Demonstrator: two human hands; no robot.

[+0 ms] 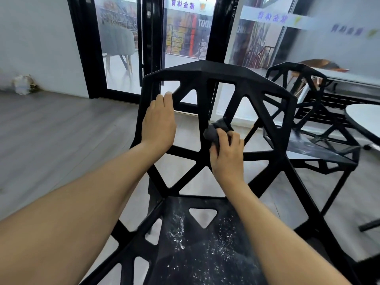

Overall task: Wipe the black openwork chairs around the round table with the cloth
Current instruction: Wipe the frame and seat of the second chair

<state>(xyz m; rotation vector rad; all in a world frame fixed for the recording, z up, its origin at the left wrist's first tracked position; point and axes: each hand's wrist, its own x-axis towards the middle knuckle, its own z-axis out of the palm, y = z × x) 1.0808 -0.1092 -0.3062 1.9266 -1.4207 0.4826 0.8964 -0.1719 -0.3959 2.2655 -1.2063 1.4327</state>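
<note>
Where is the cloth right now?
In the head view, the cloth is bunched in the right hand, pressed against a central strut of the near chair's backrest, right of the left hand.

Chair [216, 79] black, triangle-cutout pattern; seat flecked white. Cloth [216, 130] dark grey. Worktop [364, 118] right of chair white. Floor [51, 124] grey woodgrain.

The near chair [205, 83] stands centre, its back toward the far glass door [152, 38]. A second chair [320, 112] stands to its right, beside the tabletop [364, 118] at far right.
</note>
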